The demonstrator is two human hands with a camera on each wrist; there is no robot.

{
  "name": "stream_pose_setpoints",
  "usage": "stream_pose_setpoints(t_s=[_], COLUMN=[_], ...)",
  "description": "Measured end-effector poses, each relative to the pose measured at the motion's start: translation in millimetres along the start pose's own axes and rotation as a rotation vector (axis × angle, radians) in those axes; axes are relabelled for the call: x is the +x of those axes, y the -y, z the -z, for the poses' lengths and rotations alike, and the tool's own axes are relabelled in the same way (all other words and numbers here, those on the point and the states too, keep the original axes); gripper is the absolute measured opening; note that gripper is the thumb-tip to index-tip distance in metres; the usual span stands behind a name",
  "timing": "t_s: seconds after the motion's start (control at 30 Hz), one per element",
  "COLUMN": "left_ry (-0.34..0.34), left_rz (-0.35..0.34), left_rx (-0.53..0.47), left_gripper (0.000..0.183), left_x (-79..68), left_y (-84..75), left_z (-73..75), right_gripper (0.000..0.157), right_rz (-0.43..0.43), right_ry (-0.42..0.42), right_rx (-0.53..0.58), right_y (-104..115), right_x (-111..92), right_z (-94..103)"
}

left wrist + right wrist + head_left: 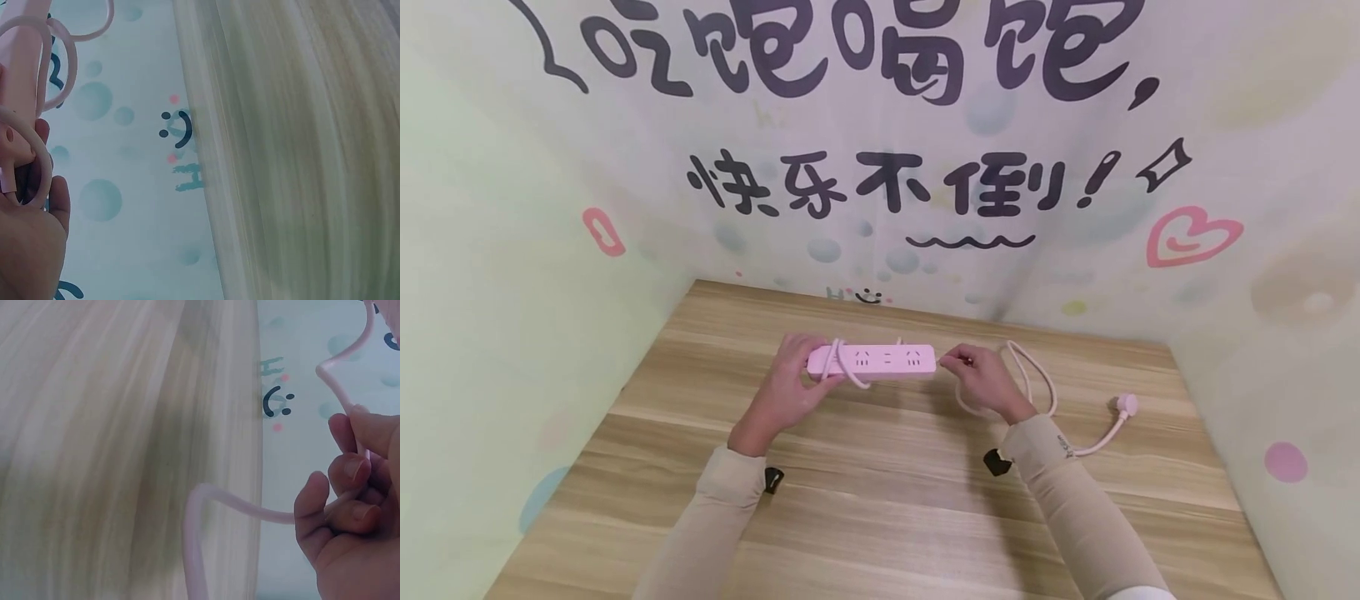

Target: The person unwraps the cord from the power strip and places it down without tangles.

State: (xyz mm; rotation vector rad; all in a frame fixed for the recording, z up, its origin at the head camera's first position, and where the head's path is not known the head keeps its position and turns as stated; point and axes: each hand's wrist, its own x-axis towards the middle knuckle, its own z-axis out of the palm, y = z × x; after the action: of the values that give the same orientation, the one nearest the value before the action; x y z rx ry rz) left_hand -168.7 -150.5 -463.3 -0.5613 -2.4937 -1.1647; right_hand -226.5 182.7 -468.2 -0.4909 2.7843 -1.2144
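My left hand (787, 385) grips the left end of a pink power strip (887, 360), holding it level above the table with its sockets in sight. Around that end the pale pink cord (41, 156) is looped, lying close to the fingers in the left wrist view. Just off the strip's right end, my right hand (983, 379) pinches the cord (340, 394) between thumb and fingers. From there the cord hangs in a loose loop (1051, 385) to the right. Its plug (1126, 405) is at the cord's far end, on the right of the table.
The wood-grain table (865, 500) meets a printed fabric wall (880, 258) at the back, with side walls left and right. Black pieces (997, 462) show at both wrists beside the sleeves.
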Motion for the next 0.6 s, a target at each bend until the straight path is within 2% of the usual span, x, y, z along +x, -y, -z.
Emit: stream_pose_setpoints(t_s=[0.17,0.4,0.6], left_ry=[0.015,0.046,0.06], left_rz=[-0.023,-0.01,-0.013], left_rx=[-0.001,0.002,-0.012], left_gripper=[0.047,0.047,0.047], left_x=[-2.6,-7.3,-9.5], left_y=[-1.6,-1.2,1.3], left_z=[-2.1,-3.6,-3.9], right_gripper=[0.024,0.026,0.03], right_rz=[-0.046,-0.099,-0.113], right_ry=[-0.045,-0.093,-0.135], right_rx=[0.012,0.029,0.057], right_y=[3.9,11.6,20.2], right_x=[3.2,5.8,5.5], right_z=[5.6,12.4,19.2])
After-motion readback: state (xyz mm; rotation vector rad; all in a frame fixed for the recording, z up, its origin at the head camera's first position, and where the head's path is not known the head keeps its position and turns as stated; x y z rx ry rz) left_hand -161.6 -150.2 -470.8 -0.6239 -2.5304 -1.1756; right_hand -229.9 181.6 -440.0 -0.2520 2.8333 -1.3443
